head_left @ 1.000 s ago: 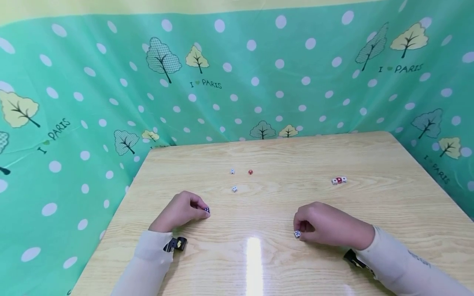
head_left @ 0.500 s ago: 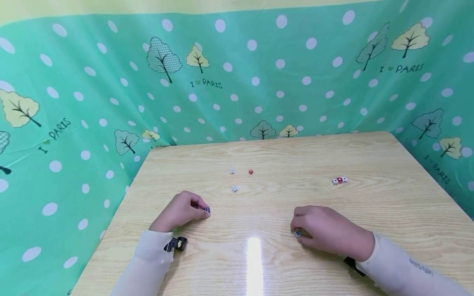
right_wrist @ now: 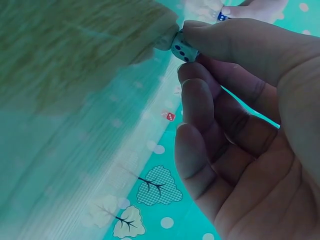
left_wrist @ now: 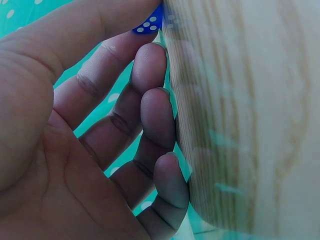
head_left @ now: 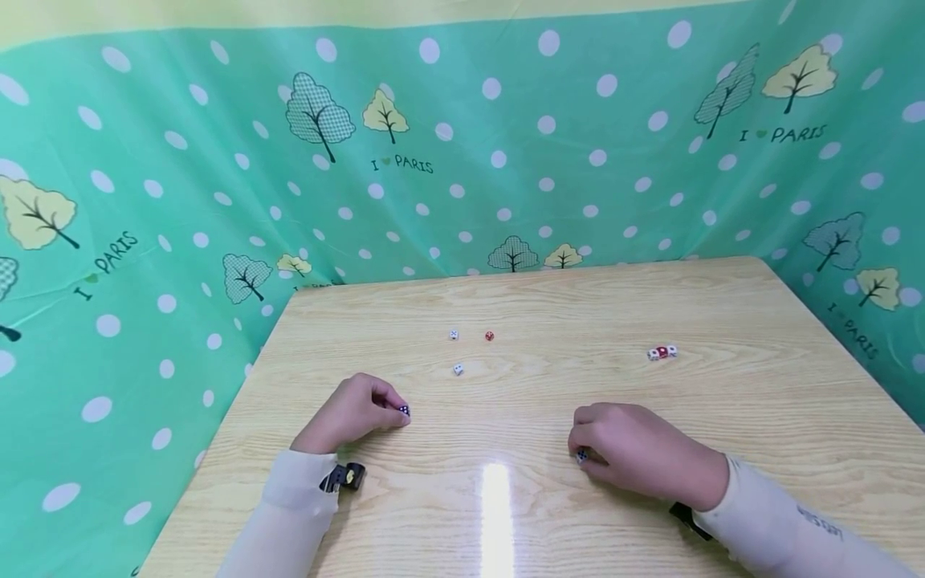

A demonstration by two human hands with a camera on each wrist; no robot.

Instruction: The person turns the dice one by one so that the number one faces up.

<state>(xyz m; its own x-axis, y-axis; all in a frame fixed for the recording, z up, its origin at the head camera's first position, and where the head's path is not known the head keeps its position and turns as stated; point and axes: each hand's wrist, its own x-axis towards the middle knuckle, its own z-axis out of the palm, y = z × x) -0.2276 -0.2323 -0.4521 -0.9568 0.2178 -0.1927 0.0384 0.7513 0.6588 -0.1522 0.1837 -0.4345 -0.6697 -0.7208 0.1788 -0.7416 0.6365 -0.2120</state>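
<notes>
My left hand (head_left: 359,412) pinches a blue die (head_left: 405,410) with white dots between thumb and index finger, low at the table surface. In the left wrist view the blue die (left_wrist: 148,23) shows between thumb and forefinger, its upper part cut off by the frame. Over on the right, my right hand (head_left: 627,449) holds a white die (head_left: 581,456) with dark dots by thumb and fingertips. From the right wrist that white die (right_wrist: 184,48) touches the tabletop, the other fingers curving in below the pinch.
Beyond my left hand lie two white dice, one nearer (head_left: 458,369) and one farther (head_left: 454,335), with a red die (head_left: 489,335) beside the farther one. A touching row of white and red dice (head_left: 662,352) sits at the right on the wooden table (head_left: 549,305). A green curtain (head_left: 462,144) encloses the back and sides.
My right hand has shifted slightly left and its fingers have come farther around the white die, which stays nearly in place. My left hand and the loose dice have not moved.
</notes>
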